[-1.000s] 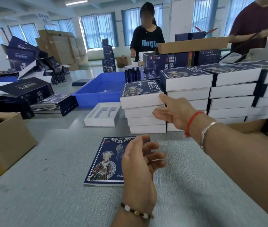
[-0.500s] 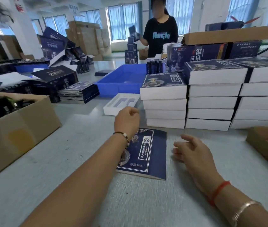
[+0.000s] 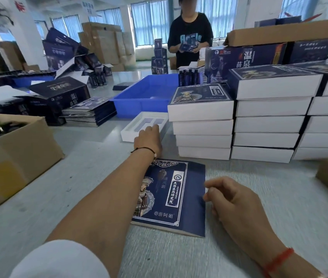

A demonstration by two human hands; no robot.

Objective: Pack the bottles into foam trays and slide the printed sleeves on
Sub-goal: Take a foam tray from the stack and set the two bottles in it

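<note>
Left hand apparently touching foam tray, printed sleeve beside right hand

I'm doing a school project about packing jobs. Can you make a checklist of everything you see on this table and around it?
Surface: grey table, bare in front.
Job's things: empty white foam tray; flat printed sleeve lying near the person; stacks of packed white boxes, top ones sleeved; dark bottles standing behind the blue bin.
Clutter: pile of flat sleeves; cardboard box at left.
Hands: left hand reaches to the foam tray, fingers hidden; right hand rests at the sleeve's edge, fingers loosely curled.
Cables: nothing seen.
Surroundings: another worker across the table, stacked cartons, curtained windows.
</note>
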